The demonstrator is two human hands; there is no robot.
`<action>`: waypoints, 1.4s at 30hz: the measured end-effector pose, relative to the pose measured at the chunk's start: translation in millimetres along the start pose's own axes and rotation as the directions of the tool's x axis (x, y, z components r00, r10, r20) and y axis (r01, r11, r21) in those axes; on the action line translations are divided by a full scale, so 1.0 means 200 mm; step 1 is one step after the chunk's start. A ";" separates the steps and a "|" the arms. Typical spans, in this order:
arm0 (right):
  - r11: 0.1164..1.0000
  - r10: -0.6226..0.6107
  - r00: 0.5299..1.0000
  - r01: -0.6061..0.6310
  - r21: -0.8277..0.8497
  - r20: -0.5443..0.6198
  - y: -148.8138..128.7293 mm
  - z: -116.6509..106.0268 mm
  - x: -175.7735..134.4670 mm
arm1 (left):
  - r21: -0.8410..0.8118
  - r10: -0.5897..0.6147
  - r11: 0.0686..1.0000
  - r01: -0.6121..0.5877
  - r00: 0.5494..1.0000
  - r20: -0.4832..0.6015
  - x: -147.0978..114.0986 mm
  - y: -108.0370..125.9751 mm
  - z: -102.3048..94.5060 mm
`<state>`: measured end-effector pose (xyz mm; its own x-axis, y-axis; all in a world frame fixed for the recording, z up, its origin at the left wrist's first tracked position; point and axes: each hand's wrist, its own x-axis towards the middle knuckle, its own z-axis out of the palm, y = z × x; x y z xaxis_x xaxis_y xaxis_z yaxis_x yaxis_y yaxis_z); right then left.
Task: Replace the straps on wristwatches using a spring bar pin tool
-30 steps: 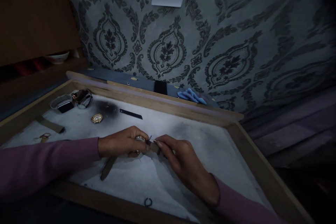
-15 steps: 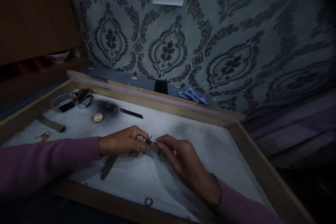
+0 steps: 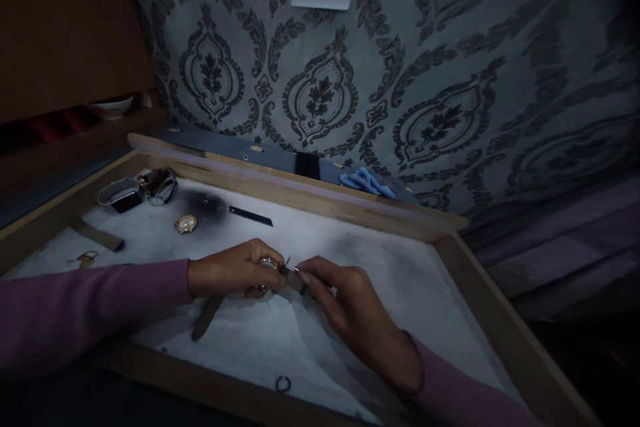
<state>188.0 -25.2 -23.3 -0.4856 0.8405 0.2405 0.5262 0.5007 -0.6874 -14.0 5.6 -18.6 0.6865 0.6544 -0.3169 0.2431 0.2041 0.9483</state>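
Observation:
My left hand (image 3: 253,270) is closed around a wristwatch (image 3: 270,263) with a round, shiny case. An olive-brown strap (image 3: 207,318) hangs out below that hand toward the tray floor. My right hand (image 3: 345,300) pinches a thin metal tool (image 3: 291,269) whose tip meets the watch's right side, between the two hands. Its exact kind is too small to make out. Just under the tool, a short brown strap piece (image 3: 296,282) shows, partly covered by my right fingers. A gold-rimmed watch case (image 3: 186,223) without a strap lies beyond my left hand.
Wooden sides (image 3: 480,293) frame the white tray floor (image 3: 400,267). At the far left lie a square-faced watch (image 3: 126,201), more watches (image 3: 161,188), a loose strap (image 3: 97,235) and a gold buckle (image 3: 87,258). A dark blade (image 3: 251,215), a black ring (image 3: 283,383) and a blue cloth (image 3: 367,181) are also around.
Almost nothing differs. Both hands keep their grip and place, with the tool tip still at the watch; the hanging strap shifts very slightly.

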 end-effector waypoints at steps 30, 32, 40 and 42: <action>0.996 0.025 0.999 -0.028 0.081 0.039 -0.02 -0.01 0.01 | -0.034 -0.021 0.999 0.021 1.000 0.007 0.00 0.02 0.01; 0.994 0.035 0.998 -0.039 0.097 0.045 -0.02 -0.01 0.01 | -0.042 -0.016 0.999 0.016 1.000 0.013 0.00 0.02 0.01; 0.986 0.042 0.998 -0.050 0.160 0.051 -0.02 -0.01 0.01 | -0.065 0.009 0.998 -0.007 1.000 0.028 0.00 0.01 0.00; 0.984 0.046 0.998 -0.053 0.168 0.046 -0.02 0.00 0.01 | -0.077 0.016 0.997 -0.014 0.999 0.029 0.00 0.01 0.00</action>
<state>185.7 -24.9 -20.3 -0.4927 0.8521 0.1765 0.4263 0.4132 -0.8047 -13.2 6.0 -17.1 0.7102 0.6360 -0.3018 0.1802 0.2502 0.9513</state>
